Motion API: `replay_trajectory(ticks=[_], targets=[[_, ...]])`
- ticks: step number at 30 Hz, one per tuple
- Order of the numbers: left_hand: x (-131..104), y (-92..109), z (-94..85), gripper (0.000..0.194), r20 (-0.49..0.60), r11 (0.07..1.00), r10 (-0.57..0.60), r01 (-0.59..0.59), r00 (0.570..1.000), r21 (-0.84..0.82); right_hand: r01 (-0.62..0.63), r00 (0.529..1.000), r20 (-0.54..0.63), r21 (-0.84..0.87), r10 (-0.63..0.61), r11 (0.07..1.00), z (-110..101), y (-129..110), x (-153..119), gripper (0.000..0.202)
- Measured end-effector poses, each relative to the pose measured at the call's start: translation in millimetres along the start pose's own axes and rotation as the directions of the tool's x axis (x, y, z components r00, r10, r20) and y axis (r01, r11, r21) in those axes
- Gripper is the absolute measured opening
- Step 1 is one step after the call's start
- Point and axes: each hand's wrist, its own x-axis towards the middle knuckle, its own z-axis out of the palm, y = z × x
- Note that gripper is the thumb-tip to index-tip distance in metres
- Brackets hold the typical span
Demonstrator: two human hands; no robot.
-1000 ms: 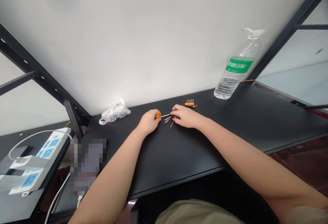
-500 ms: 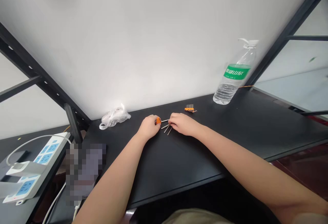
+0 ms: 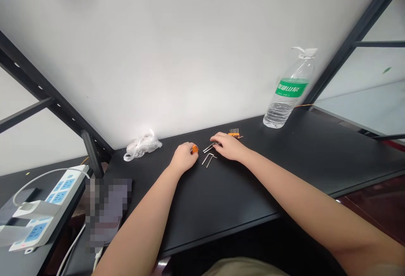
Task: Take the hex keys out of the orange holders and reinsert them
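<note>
My left hand [image 3: 184, 158] is closed around a small orange hex key holder [image 3: 194, 149], its fingers hiding part of it. My right hand [image 3: 228, 146] is to the right of it, low over the black tabletop. Its thumb and fingers curl about the bent end of a hex key [image 3: 208, 146], and a second one lies close beside that key. Nearer to me, two L-shaped hex keys [image 3: 208, 158] lie side by side on the table. Behind my right hand is another orange holder [image 3: 234, 133] filled with several hex keys, partly covered by the hand.
A large water bottle [image 3: 286, 99] with a green label stands at the back right. A crumpled clear plastic bag [image 3: 143, 145] lies against the wall at left. A white power strip [image 3: 53, 204] with plugs and cables is at far left, near a blurred-out dark object [image 3: 110, 213].
My right hand has moved slightly right, away from the orange holder, drawing a hex key clear of it. More of the loose keys now show. My left hand keeps its hold.
</note>
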Motion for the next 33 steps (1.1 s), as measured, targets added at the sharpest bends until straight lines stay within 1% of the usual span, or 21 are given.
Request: replay_trajectory(ticks=[3, 5, 9, 13, 15, 17, 20, 23, 26, 30, 31, 33], targets=[[0.6, 0.0, -1.0, 0.018, -0.032, 1.0, 0.0, 0.0, 0.999, -0.023, 0.109, 0.988, 0.105, 0.027, -0.111, 0.994, -5.8, -7.6, -4.0, 0.041], [1.0, -0.3, -1.4, 0.018, -0.037, 0.999, -0.012, 0.011, 0.999, -0.031, 0.132, 0.979, 0.151, 0.023, -0.134, 0.991, -6.9, -12.3, -5.2, 0.04], [1.8, -0.8, -0.8, 0.018, -0.029, 0.999, -0.02, 0.019, 0.999, -0.046, 0.096, 0.988, 0.125, -0.02, -0.093, 0.995, -1.7, -15.8, -3.8, 0.02], [1.8, -1.3, 0.0, 0.018, -0.039, 0.999, -0.02, 0.018, 0.999, -0.05, 0.044, 0.996, 0.083, -0.051, -0.039, 0.998, 3.0, -14.3, -1.9, 0.015], [1.5, -1.6, -0.2, 0.018, -0.036, 0.999, -0.014, 0.012, 0.999, -0.046, 0.023, 0.998, 0.062, -0.039, -0.02, 0.999, 1.2, -13.6, -2.5, 0.015], [1.2, -1.8, -0.6, 0.018, -0.03, 0.999, -0.004, 0.003, 1.0, -0.039, 0.031, 0.997, 0.067, 0.008, -0.032, 0.999, -3.9, -12.8, -4.3, 0.018], [1.0, -1.8, -1.1, 0.018, -0.023, 0.999, -0.004, 0.003, 1.0, -0.032, 0.075, 0.987, 0.136, 0.087, -0.086, 0.993, -14.0, -10.4, -8.2, 0.025], [1.2, -1.6, -0.7, 0.018, -0.012, 1.0, -0.008, 0.008, 1.0, -0.025, 0.095, 0.974, 0.198, 0.099, -0.113, 0.991, -20.3, -7.6, -10.8, 0.026], [1.6, -1.5, 0.3, 0.018, -0.007, 1.0, -0.014, 0.014, 1.0, -0.013, 0.102, 0.97, 0.211, 0.087, -0.119, 0.991, -20.1, -7.8, -11.5, 0.022], [2.1, -1.0, 1.1, 0.019, -0.005, 1.0, -0.007, 0.007, 1.0, -0.014, 0.126, 0.969, 0.201, 0.107, -0.145, 0.986, -16.1, -13.0, -10.9, 0.032], [2.1, -0.7, 1.0, 0.019, -0.004, 1.0, -0.007, 0.007, 1.0, -0.016, 0.133, 0.968, 0.201, 0.105, -0.152, 0.986, -15.3, -14.3, -10.5, 0.031], [2.2, -0.2, 0.6, 0.019, -0.006, 1.0, -0.013, 0.013, 1.0, -0.019, 0.137, 0.968, 0.199, 0.092, -0.153, 0.986, -14.0, -16.0, -9.4, 0.023]])
